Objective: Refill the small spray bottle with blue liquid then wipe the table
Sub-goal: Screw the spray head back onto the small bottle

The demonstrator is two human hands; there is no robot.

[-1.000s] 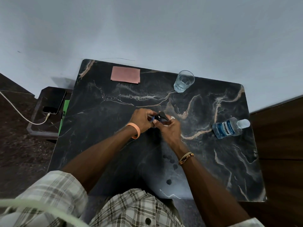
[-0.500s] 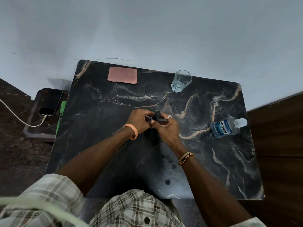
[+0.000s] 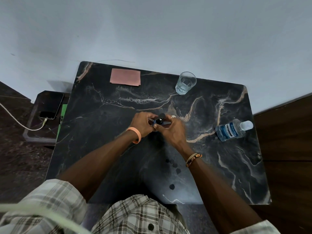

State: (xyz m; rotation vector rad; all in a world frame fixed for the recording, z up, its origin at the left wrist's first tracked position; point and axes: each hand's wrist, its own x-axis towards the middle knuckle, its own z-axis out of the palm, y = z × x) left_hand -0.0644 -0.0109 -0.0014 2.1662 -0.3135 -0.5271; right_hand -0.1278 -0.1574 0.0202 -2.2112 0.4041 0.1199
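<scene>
Hardly anything has moved since a second ago: both hands stay at mid-table, and the black top between them now sits more upright.

Item 1: small spray bottle [image 3: 159, 121], black-topped, a sliver of blue showing. Fingers hide nearly all of its body, so we cannot read the fill level. The left hand [image 3: 141, 125] curls round the body; the right hand [image 3: 170, 130] pinches the top.

Item 2: clear plastic mouthwash bottle [image 3: 231, 130], blue label, lying on its side near the right edge of the black marble-patterned table [image 3: 101, 132], capped, pale blue liquid inside.

Item 3: clear glass tumbler [image 3: 185, 83], upright by the far edge, part-filled with clear liquid.

Item 4: flat pink rectangular sheet [image 3: 125, 79], far left; we cannot tell whether it is cloth or paper.

Item 5: dark phone [image 3: 51, 105] on a low side stand, white cable [image 3: 16, 120] plugged in.
</scene>
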